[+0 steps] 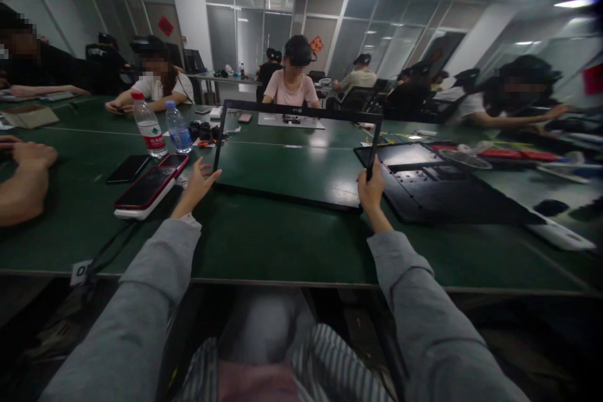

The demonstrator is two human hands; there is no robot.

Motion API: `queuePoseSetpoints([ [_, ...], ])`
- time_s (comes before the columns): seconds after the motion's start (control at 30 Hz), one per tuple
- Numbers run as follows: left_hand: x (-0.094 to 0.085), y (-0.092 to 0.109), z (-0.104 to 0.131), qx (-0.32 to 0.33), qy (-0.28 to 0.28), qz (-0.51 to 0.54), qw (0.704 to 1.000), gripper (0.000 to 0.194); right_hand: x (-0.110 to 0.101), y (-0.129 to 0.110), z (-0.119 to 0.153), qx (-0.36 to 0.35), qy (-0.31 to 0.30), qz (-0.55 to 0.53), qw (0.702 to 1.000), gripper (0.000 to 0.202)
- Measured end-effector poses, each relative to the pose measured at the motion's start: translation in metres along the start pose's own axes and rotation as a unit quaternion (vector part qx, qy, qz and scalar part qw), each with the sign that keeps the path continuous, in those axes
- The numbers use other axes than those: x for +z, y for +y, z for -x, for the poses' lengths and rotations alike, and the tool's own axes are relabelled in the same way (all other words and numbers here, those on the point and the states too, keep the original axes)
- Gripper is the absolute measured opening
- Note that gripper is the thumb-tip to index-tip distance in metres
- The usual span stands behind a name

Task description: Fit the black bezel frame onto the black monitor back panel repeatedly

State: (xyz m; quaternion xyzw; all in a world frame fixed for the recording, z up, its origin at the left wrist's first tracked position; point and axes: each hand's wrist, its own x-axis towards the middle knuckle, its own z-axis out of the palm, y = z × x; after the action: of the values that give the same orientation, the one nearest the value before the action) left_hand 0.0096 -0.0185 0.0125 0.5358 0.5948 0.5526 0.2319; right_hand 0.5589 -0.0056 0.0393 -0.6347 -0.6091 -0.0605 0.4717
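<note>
A thin black screen bezel (301,200) with an LG logo on its top strip stands tilted up over the green table, its middle hollow. My right hand (371,188) grips the bezel's right side near the lower corner, thumb up along the strip. At the lower left corner is my left hand (196,183), fingers spread apart. One fingertip appears to meet the bezel's edge there, though I cannot tell how firmly. Just right of my right hand lies a black laptop shell (424,185), showing cutouts and a hinge line.
Left of me are a red-capped bottle (149,129), a blue-capped bottle (179,129), a red-edged phone (145,187) on a white block and a dark phone (128,169). A white power strip (563,235) lies at right. A neighbour's hand (32,156) rests at left; other people sit around.
</note>
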Motion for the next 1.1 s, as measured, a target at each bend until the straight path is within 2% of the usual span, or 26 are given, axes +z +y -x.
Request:
queuePoseSetpoints([
  [0.1,0.0,0.003,0.003,-0.02,0.004,-0.029,0.999,0.089,0.005,-0.001,-0.002,0.022,0.01,-0.007,1.0,0.07],
  [0.23,-0.001,0.01,0.004,-0.014,0.035,-0.088,0.995,0.06,0.018,0.003,-0.007,0.019,-0.043,-0.028,0.999,0.064],
  [0.33,-0.004,0.012,0.005,-0.022,0.041,-0.144,0.988,0.045,0.03,0.014,-0.007,0.072,-0.099,-0.045,0.991,0.066],
  [0.43,-0.01,0.008,0.006,-0.045,0.015,-0.187,0.981,0.042,0.038,0.026,-0.003,0.145,-0.196,-0.089,0.966,0.068],
  [0.53,-0.016,0.002,0.006,-0.063,0.0,-0.216,0.974,0.041,0.043,0.034,0.001,0.15,-0.249,-0.154,0.944,0.061],
  [0.6,-0.019,0.0,0.005,-0.063,-0.005,-0.242,0.968,0.041,0.045,0.034,0.002,0.117,-0.237,-0.157,0.952,0.054],
  [0.73,-0.019,-0.001,0.006,-0.041,-0.003,-0.314,0.949,0.035,0.047,0.029,0.002,0.056,-0.206,-0.088,0.973,0.051],
  [0.93,-0.019,0.002,0.009,-0.018,-0.005,-0.353,0.936,0.031,0.049,0.031,0.009,0.06,-0.22,-0.04,0.973,0.062],
  [1.1,-0.019,0.005,0.01,-0.036,-0.038,-0.364,0.93,0.034,0.054,0.036,0.006,0.042,-0.198,-0.035,0.979,0.063],
])
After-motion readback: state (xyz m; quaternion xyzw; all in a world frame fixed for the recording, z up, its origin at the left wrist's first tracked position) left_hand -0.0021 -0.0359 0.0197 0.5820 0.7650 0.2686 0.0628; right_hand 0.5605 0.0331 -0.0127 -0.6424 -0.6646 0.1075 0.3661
